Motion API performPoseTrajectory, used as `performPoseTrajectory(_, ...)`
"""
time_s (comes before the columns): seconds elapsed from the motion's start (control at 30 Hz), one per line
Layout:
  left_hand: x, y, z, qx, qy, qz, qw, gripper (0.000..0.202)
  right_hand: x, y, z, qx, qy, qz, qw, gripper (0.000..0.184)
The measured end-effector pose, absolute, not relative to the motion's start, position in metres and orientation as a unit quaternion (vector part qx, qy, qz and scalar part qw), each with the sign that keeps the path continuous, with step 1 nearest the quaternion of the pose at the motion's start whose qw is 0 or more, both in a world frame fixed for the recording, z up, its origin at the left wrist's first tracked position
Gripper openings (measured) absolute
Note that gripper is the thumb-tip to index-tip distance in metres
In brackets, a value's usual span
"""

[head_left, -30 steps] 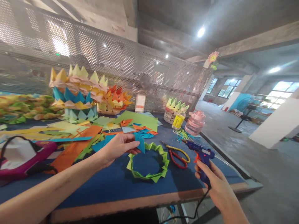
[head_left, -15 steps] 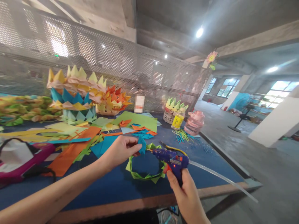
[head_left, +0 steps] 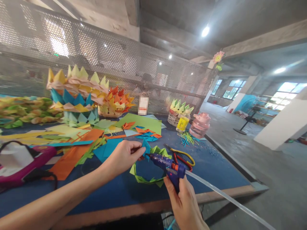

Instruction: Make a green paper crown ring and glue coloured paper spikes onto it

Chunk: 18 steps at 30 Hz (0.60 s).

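Note:
Between thumb and fingers my left hand [head_left: 129,155] pinches a small folded piece of blue paper [head_left: 146,147]. My right hand [head_left: 183,198] is wrapped round the grip of a blue glue gun [head_left: 168,164], whose tip is at the blue paper's lower right edge; whether they touch I cannot tell. A long clear glue stick [head_left: 223,195] sticks out of the gun's back. Below both hands lies a ring of folded green paper [head_left: 146,179], partly hidden by the gun. Scissors [head_left: 184,158] with red and yellow handles rest just behind the gun.
Stacked paper crowns [head_left: 79,99] stand at the back left, near loose paper sheets [head_left: 69,156]. A magenta device [head_left: 35,161] with a cord lies at the left. Farther right are a yellow-labelled bottle [head_left: 182,123], a pink jug [head_left: 200,125] and thin paper strips [head_left: 187,138].
My right hand has brought the glue gun left and slightly down, its tip closer to the blue paper. More of the scissors shows now. My left hand has hardly moved.

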<state>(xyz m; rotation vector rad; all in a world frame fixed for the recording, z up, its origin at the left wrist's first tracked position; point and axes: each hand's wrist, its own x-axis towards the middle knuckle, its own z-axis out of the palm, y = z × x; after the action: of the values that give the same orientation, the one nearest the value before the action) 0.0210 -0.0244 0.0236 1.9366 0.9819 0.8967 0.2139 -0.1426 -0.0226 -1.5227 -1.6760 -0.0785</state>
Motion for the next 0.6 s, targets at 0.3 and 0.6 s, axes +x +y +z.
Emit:
performPoseTrajectory(0.3,0.020,-0.024,0.022,0.759,0.385,0.356,0.385,0.034,0.213,-0.144,-0.036,-0.618,-0.645,-0.078,0.442,0.038)
performPoseTrajectory(0.6,0.019,-0.024,0.022,0.761,0.390,0.354,0.378,0.034,0.212,-0.146,-0.019,-0.603,-0.673,-0.100,0.417,0.040)
